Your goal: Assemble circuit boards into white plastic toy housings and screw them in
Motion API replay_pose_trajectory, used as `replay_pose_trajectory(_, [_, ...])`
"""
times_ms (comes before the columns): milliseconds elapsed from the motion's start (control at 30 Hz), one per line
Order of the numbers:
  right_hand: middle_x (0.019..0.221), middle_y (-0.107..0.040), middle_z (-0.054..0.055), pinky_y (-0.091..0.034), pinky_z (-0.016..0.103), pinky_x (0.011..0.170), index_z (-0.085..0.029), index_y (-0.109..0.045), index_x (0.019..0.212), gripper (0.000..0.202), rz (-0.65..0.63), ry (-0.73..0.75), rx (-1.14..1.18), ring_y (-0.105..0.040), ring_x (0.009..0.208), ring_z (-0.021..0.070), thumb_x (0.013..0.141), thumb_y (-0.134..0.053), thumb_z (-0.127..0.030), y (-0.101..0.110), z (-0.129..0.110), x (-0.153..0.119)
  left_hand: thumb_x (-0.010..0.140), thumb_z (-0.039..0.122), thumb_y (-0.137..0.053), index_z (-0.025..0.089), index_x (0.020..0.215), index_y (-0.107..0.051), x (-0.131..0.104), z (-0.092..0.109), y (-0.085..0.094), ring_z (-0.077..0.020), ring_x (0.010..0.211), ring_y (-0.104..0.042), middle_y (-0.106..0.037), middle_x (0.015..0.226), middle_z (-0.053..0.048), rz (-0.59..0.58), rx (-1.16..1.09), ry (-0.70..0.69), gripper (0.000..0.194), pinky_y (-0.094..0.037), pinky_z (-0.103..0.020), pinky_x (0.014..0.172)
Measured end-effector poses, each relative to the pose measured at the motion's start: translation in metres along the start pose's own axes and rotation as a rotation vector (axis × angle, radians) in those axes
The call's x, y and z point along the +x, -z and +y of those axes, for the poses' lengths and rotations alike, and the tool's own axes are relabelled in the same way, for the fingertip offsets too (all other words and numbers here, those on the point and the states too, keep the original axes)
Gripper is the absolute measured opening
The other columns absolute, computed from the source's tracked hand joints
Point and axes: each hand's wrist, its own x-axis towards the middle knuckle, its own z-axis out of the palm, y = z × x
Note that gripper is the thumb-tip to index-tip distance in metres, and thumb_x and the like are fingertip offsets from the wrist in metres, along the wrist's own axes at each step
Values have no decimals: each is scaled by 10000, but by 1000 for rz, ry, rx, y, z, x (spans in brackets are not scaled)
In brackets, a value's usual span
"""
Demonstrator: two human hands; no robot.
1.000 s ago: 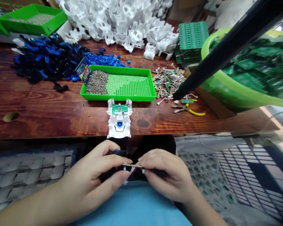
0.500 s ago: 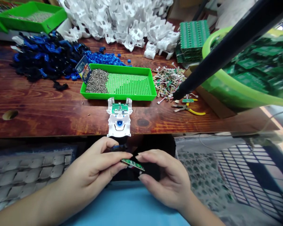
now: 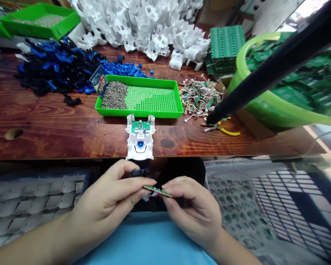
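A small green circuit board (image 3: 157, 190) with wires under it is between my hands, in front of the table edge. My left hand (image 3: 113, 195) pinches its left end and also has a dark blue-black part (image 3: 139, 173) at its index finger. The thumb and fingers of my right hand (image 3: 194, 208) close on the board's right end. Just beyond, on the table edge, lies a white shell (image 3: 140, 149) with a blue button, touching another white shell (image 3: 128, 127) that holds a green board (image 3: 140, 127).
A green tray (image 3: 151, 113) of screws stands behind the shells. Piles of blue-black parts (image 3: 57, 66), white shells (image 3: 143, 25) and wired boards (image 3: 201, 95) surround it. Yellow-handled pliers (image 3: 228, 131), a green basin (image 3: 242, 62) and a black pole (image 3: 253, 73) are at right.
My right fingers have closed on the board's right end, where they were apart before. The board now lies flatter to view. The black pole has shifted slightly in view.
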Motion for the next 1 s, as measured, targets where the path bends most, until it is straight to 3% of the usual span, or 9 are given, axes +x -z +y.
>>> replay_pose_trajectory(100, [729,-689,38,-548,271,658,-195,-602,946,163,-63,121,66,-659,705,151,787,-621,-160,3,3,0,854,173,-535,315,948,-691,2,0,1,-114,873,-557,-583,883,15,-96,-164,117,231,-461,-157,758])
replay_pose_trajectory(233, [879,-652,70,-538,320,739,-196,-568,1101,349,-98,260,83,-626,826,174,791,-627,-346,9,8,-2,861,320,-547,253,795,-719,3,0,-1,-139,821,-562,-602,753,3,-343,-620,334,196,-477,-214,740])
replay_pose_trajectory(367, [1023,-606,75,-497,349,887,-224,-573,1112,346,-179,249,-8,-576,990,188,774,-639,-263,11,7,0,820,377,-600,177,732,-715,2,-1,-13,-128,759,-566,-588,791,-15,-475,-1030,499,247,-477,-234,720])
replay_pose_trajectory(533, [948,-662,55,-500,335,913,-188,-585,1092,369,-240,241,79,-627,928,162,734,-659,-138,13,4,5,797,355,-637,162,741,-730,5,-1,-24,-92,661,-535,-578,730,0,-527,-1190,544,221,-456,-212,661])
replay_pose_trajectory(667, [1008,-684,42,-468,398,970,-226,-569,1103,351,-205,177,49,-628,999,194,768,-635,-143,25,3,3,861,304,-558,187,831,-740,8,-2,-24,-78,670,-539,-567,754,5,-530,-1112,514,219,-458,-185,653])
replay_pose_trajectory(767, [1061,-662,30,-506,371,898,-265,-552,1124,364,-4,13,-95,-621,1002,193,799,-588,-106,39,5,2,894,226,-486,259,1052,-690,9,-5,-23,-103,827,-569,-557,896,-2,-475,-868,469,260,-469,-220,782])
replay_pose_trajectory(867, [997,-650,30,-525,294,795,-257,-566,1086,310,157,-109,-404,-628,881,156,805,-603,-131,48,9,3,887,184,-481,279,1035,-686,5,-7,-25,-103,876,-568,-569,903,10,-388,-693,414,270,-450,-213,825])
replay_pose_trajectory(933, [957,-652,33,-524,283,782,-240,-572,1078,292,138,-61,-586,-624,845,150,803,-615,-152,48,12,5,872,173,-510,251,946,-677,2,-7,-28,-94,849,-577,-601,874,19,-285,-702,413,198,-450,-188,795])
replay_pose_trajectory(1000, [964,-659,45,-525,275,779,-216,-565,1110,331,70,56,-686,-625,853,150,794,-619,-134,43,14,6,853,152,-545,259,981,-608,-2,-6,-32,-90,872,-595,-628,896,28,-167,-793,422,177,-455,-174,789])
